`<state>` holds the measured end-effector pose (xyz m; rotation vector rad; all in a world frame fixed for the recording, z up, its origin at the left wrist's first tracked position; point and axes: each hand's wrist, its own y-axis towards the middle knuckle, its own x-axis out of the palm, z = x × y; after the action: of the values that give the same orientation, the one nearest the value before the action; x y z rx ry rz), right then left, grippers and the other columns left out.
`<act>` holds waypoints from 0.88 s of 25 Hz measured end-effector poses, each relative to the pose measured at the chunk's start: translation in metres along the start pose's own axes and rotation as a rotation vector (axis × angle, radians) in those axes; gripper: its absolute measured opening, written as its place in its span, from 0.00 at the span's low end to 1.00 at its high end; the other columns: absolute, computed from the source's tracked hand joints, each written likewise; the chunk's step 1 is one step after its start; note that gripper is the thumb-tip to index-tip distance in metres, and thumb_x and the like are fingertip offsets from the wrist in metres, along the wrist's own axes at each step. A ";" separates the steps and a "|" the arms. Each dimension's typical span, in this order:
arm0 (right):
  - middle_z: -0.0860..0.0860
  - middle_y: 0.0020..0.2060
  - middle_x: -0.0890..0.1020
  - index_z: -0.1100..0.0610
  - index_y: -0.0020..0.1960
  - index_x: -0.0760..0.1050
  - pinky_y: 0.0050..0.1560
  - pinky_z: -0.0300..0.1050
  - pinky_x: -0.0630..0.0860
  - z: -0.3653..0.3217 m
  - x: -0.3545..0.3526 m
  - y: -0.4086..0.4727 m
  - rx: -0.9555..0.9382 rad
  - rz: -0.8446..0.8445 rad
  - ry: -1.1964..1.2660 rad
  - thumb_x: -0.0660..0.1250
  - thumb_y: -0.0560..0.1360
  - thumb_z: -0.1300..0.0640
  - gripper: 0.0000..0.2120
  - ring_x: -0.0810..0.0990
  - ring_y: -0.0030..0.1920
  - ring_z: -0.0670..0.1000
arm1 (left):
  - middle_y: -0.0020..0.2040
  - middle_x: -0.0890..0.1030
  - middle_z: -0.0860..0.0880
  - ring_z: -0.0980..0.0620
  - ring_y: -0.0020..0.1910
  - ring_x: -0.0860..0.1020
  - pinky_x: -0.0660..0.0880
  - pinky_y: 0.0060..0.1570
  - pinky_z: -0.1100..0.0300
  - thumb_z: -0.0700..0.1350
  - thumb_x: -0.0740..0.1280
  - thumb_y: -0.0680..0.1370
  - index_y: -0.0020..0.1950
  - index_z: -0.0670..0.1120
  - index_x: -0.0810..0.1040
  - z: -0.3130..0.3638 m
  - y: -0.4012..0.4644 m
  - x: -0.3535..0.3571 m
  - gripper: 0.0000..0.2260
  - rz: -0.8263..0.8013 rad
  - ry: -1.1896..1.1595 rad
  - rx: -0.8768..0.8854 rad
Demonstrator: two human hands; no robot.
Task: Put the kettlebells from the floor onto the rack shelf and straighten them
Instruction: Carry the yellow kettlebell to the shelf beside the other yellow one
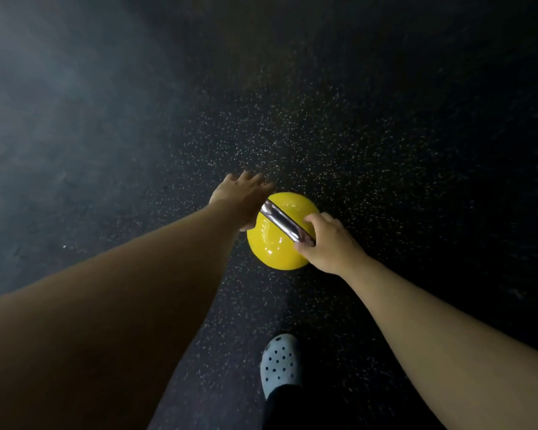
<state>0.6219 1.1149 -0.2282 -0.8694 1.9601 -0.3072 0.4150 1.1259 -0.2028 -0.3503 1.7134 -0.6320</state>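
A yellow kettlebell (pixel 278 240) with a shiny steel handle (pixel 281 223) sits on the dark speckled floor (pixel 370 144). The right hand (pixel 330 243) is clamped around the handle's near end, while the left hand (pixel 241 198) reaches flat to the far end, fingers spread, gripping nothing. A pale perforated clog (pixel 280 363) stands near, below the kettlebell.

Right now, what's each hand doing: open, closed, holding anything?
Left hand: open, fingers spread, beside the yellow kettlebell, holding nothing.
Right hand: closed on the kettlebell's metal handle.
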 end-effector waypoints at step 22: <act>0.47 0.23 0.71 0.51 0.25 0.65 0.25 0.40 0.64 0.242 -0.136 -0.302 0.434 0.242 0.344 0.70 0.63 0.51 0.15 0.73 0.27 0.48 | 0.43 0.82 0.52 0.53 0.42 0.81 0.82 0.46 0.53 0.48 0.69 0.73 0.52 0.52 0.81 0.394 -0.031 -0.163 0.08 -0.270 -0.311 0.524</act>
<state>1.0029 1.0237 -0.1057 -0.3078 2.1678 -0.7446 0.8309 1.1028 -0.1077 -0.2877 1.1597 -1.1301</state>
